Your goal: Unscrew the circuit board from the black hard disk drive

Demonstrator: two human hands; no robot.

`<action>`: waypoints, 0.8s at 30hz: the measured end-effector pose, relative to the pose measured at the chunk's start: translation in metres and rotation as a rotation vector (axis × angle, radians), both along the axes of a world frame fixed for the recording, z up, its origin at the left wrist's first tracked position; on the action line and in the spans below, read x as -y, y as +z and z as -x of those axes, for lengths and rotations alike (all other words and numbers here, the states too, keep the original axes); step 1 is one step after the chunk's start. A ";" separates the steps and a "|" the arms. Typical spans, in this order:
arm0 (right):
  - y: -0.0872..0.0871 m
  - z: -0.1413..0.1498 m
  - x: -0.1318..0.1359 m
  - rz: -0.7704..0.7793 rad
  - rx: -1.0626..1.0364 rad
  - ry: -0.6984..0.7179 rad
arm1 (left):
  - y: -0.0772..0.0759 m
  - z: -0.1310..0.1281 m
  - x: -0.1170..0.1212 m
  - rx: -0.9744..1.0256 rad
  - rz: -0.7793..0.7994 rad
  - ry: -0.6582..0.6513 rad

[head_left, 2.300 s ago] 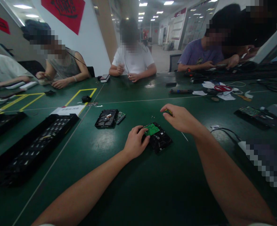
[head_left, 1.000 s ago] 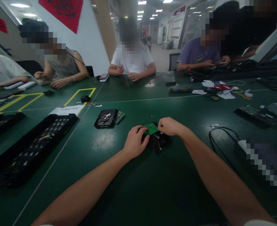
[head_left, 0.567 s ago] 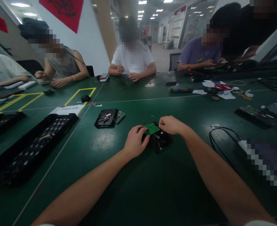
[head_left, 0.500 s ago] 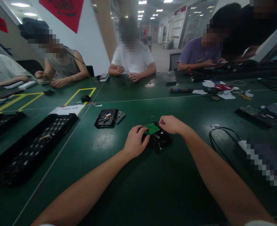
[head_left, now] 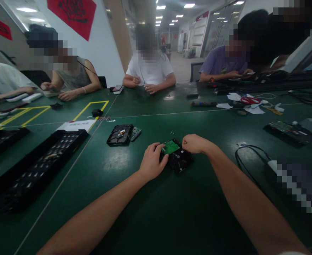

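A black hard drive (head_left: 181,161) with a green circuit board (head_left: 171,146) on its upper part lies on the table before me. My left hand (head_left: 154,161) grips its left side, fingertips over the board's edge and thumb on the near side. At the drive's upper right edge my right hand (head_left: 194,143) is closed in a pinch; whatever its fingers hold is hidden. Several tiny screws (head_left: 172,133) lie just beyond the drive. To the left sits another opened hard drive (head_left: 120,134), with a loose circuit board (head_left: 136,134) against its right side.
A long black tray (head_left: 39,170) stands at the left, with white paper (head_left: 78,125) behind it. On the right are a cable (head_left: 237,156) and another device with an exposed board (head_left: 286,129). Several people sit across the green table (head_left: 134,219); scraps and tools (head_left: 203,104) lie farther back.
My right hand has shifted slightly right and nearer along the drive's edge, its fingers curled more inward. My left hand keeps its hold on the drive. The view has tilted a little upward.
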State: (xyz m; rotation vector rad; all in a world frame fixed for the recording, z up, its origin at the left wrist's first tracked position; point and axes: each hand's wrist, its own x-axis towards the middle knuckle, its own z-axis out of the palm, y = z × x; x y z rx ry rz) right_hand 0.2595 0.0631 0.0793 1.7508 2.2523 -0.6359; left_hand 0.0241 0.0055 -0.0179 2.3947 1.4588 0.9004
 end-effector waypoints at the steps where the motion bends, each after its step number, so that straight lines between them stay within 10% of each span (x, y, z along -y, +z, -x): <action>1: 0.000 0.000 0.000 0.005 0.001 0.000 | 0.000 0.000 0.000 0.000 0.001 0.001; 24: 0.002 0.001 0.002 -0.024 -0.006 0.049 | 0.011 -0.003 0.001 0.077 0.034 0.008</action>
